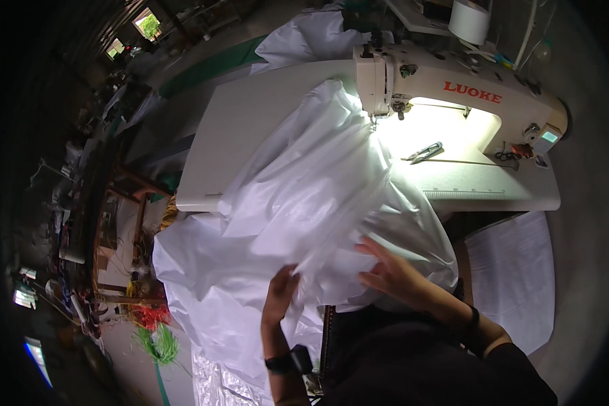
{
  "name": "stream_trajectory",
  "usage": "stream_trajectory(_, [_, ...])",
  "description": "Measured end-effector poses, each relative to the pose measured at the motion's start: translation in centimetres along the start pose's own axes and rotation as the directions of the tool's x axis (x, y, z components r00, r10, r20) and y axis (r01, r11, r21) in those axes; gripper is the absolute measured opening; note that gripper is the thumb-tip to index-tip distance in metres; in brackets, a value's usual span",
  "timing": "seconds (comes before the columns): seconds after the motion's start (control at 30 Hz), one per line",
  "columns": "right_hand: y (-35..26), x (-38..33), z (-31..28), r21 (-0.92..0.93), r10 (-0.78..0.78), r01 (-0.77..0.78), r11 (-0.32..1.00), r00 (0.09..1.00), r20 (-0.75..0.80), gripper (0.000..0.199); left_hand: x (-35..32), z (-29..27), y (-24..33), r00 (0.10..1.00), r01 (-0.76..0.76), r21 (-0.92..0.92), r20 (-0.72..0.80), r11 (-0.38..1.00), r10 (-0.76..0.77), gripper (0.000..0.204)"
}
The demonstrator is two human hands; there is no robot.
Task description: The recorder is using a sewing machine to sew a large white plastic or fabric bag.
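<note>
A large white sheet of fabric [298, 203] spreads over the sewing table and hangs over its near edge in loose folds. Its far part reaches under the needle area of a lit white sewing machine [440, 81]. My left hand [281, 292] pinches a fold of the fabric near my body, with a dark watch on that wrist. To the right, my right hand [389, 269] is held at the cloth with its fingers apart; whether it touches the surface is hard to tell. Thread snips [424, 153] lie on the table under the machine's arm.
The sewing table [230, 128] has a ruler strip along its near edge. More white cloth [311, 37] lies bunched behind it, and a white panel [511, 277] hangs at the right. Green strands [159, 345] and red strands [150, 315] lie by a wooden frame at left.
</note>
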State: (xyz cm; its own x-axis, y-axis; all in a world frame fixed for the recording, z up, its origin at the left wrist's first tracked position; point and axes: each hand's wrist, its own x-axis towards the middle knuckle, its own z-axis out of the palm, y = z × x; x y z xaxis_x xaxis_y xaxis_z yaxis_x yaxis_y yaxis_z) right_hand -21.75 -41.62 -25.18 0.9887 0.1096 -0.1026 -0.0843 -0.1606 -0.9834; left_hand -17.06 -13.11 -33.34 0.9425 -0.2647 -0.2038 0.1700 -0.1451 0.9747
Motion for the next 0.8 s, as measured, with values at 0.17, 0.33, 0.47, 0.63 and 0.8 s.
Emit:
stream_trajectory(0.17, [2.6,1.9,3.2,0.255,0.226,-0.383,0.888,0.846,0.484,0.029,-4.7,-3.2,0.8,0.961,0.156,-0.121,0.25,0.98,-0.122,0.023])
stream_trajectory(0.33, [4.2,-3.8,-1.3,0.194,0.184,-0.314,0.929,0.85,0.494,0.019,-3.8,-3.7,-1.3,0.924,0.24,0.32,-0.364,0.916,-0.115,0.015])
stream_trajectory(0.47, [3.1,-6.7,-3.0,0.168,0.218,-0.287,0.943,0.915,0.339,0.018,-3.5,2.0,-1.9,0.765,-0.055,0.622,-0.476,0.781,0.434,0.025])
stream_trajectory(0.63, [2.7,-8.4,-3.3,0.486,0.263,-0.415,0.769,0.899,0.351,0.014,-3.5,6.4,-2.0,0.831,-0.153,0.6,-0.353,0.786,0.431,0.044])
stream_trajectory(0.8, [3.7,-9.0,-3.7,0.509,0.144,-0.288,0.811,0.942,0.303,0.012,-2.7,4.4,-4.6,0.794,-0.128,0.765,-0.302,0.632,0.527,0.037])
